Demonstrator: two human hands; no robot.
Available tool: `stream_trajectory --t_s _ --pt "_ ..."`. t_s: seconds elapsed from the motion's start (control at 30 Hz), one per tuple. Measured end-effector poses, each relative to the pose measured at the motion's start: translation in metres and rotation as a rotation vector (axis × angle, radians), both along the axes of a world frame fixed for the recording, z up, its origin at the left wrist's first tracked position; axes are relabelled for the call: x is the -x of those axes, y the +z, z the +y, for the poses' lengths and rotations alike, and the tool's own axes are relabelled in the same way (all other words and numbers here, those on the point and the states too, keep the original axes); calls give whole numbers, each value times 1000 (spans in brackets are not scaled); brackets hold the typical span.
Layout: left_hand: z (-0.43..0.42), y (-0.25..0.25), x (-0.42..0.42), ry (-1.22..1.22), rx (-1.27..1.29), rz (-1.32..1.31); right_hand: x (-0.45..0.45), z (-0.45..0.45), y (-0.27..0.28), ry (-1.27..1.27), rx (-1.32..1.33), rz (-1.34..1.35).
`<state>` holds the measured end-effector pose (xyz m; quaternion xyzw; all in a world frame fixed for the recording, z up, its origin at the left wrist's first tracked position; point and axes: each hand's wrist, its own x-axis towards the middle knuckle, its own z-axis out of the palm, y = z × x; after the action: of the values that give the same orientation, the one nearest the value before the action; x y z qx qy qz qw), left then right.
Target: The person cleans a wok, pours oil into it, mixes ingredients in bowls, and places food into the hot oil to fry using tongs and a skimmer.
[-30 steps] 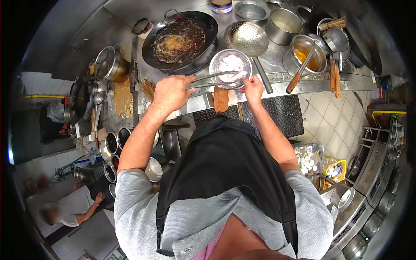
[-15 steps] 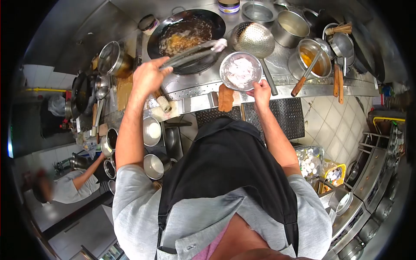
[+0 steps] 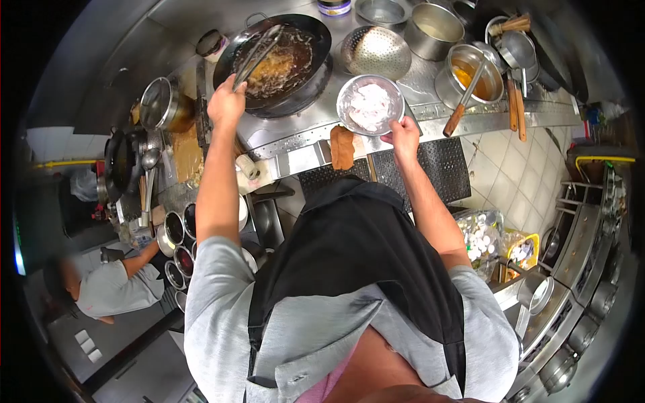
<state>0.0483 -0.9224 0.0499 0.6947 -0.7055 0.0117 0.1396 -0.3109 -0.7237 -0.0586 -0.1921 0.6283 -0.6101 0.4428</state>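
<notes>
My left hand is closed around the handle end of metal tongs. The tongs reach over a black wok, their tips above its far side; I see no piece at the tips. Golden food fries in the wok's bubbling oil. My right hand grips the near right edge of a metal bowl, tilted toward me. White-coated pieces lie in it. Just behind the bowl rests a large perforated skimmer, its handle partly hidden.
A pot of orange liquid with a wooden-handled ladle stands to the right. Behind the skimmer is a deep pot. A brown cloth hangs at the counter edge. Another person works at the lower left.
My left hand has swung the tongs from near the bowl to over the wok. The white-coated piece at their tips no longer shows there. My right hand still holds the bowl.
</notes>
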Motion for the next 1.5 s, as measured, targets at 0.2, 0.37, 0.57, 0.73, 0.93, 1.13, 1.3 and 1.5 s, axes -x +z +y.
stream_trajectory --t_s 0.2,0.37,0.57,0.73,0.93,1.13,1.3,1.5 --pt "87 95 25 -650 -154 -168 16 -15 -21 82 -11 144" --pt "116 109 62 -909 -135 -383 13 -27 -25 167 -28 333" --pt "109 107 69 -918 -158 -382 5 -31 -25 167 29 282" --pt "108 121 44 -848 -157 -257 2 -32 -17 138 -9 190" --pt "98 144 12 -555 -129 -153 0 -38 -14 158 -3 153" --pt "23 67 -6 -234 -215 -236 -5 -35 -12 130 14 73" --pt "3 2 21 -48 -319 -180 -4 -29 -13 108 8 77" --pt "30 2 20 -87 -5 6 5 -21 -12 83 -14 104"
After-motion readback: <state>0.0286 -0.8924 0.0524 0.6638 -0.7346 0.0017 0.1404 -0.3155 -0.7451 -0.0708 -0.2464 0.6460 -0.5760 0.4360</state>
